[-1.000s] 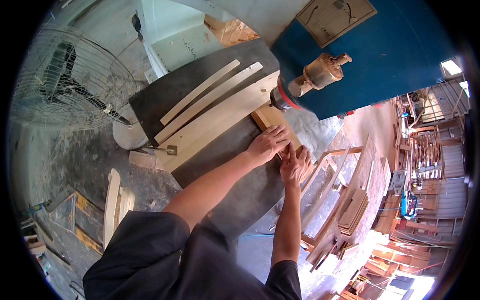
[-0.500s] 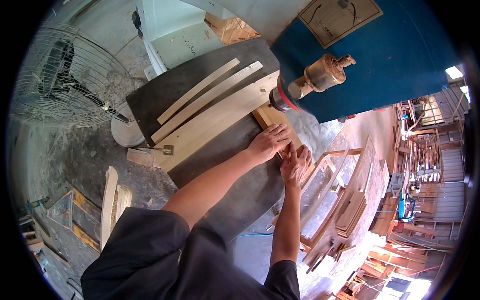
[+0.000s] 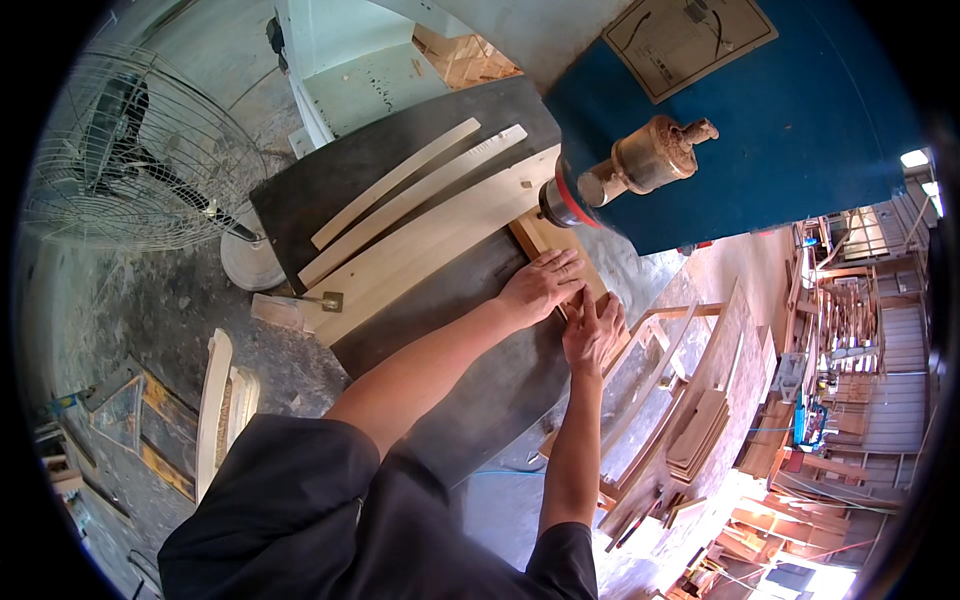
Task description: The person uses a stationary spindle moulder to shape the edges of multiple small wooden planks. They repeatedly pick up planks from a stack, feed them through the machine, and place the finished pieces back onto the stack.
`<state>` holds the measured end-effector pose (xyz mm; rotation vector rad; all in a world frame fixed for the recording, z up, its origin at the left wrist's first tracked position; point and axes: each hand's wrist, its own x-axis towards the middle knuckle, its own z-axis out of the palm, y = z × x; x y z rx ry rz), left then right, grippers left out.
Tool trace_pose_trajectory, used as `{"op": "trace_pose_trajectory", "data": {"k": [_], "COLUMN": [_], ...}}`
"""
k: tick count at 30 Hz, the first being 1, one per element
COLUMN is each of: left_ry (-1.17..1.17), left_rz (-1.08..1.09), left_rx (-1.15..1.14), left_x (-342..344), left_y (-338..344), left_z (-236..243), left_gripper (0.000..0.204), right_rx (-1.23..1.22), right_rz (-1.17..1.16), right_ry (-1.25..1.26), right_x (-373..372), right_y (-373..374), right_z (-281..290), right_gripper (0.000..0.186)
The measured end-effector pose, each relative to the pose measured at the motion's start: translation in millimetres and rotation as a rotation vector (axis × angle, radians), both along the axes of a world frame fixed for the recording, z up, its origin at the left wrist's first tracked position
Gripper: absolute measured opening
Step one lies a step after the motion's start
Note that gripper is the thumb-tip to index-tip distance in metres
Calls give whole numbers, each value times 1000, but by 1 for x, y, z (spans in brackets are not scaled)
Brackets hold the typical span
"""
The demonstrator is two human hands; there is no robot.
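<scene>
A short, light-brown wooden board [image 3: 549, 237] lies on the dark metal machine table [image 3: 440, 410], its far end close to a curved wooden piece. My left hand [image 3: 546, 285] rests over the board with its fingers bent onto it, pressing it. Just to the right and nearer, my right hand [image 3: 593, 332] grips the board's near end, thumb and fingers close to the left fingertips. Both hands cover the near part of the board. Beyond it, the long curved wooden piece [image 3: 425, 245] carries a small metal fitting [image 3: 332, 301] at its left end.
Two slim curved wood strips [image 3: 395, 183] lie farther back on the table. A blue machine body [image 3: 770, 130] with a red-ringed spindle part [image 3: 567, 200] hangs over the board's far end. A wire-caged fan [image 3: 130, 150] stands left. Wooden frames [image 3: 660, 350] and stacked pieces [image 3: 697, 435] lie right.
</scene>
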<state>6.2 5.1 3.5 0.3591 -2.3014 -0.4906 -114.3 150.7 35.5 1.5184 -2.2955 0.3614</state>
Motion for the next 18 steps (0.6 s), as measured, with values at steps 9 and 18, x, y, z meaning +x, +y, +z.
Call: {"op": "trace_pose_trajectory", "data": {"k": [9, 18], "left_ry": [-23, -34], "left_rz": [3, 2], "left_rx": [2, 13], "left_x": [-6, -9], "left_y": [-2, -4], "left_z": [0, -1], "left_gripper": [42, 41], "right_rx": [-5, 22], "right_rz": [-3, -14], "right_ry": [2, 19], "right_x": [-9, -11], "right_y": [-3, -5], "right_z": [-4, 1], "right_gripper": [59, 53]}}
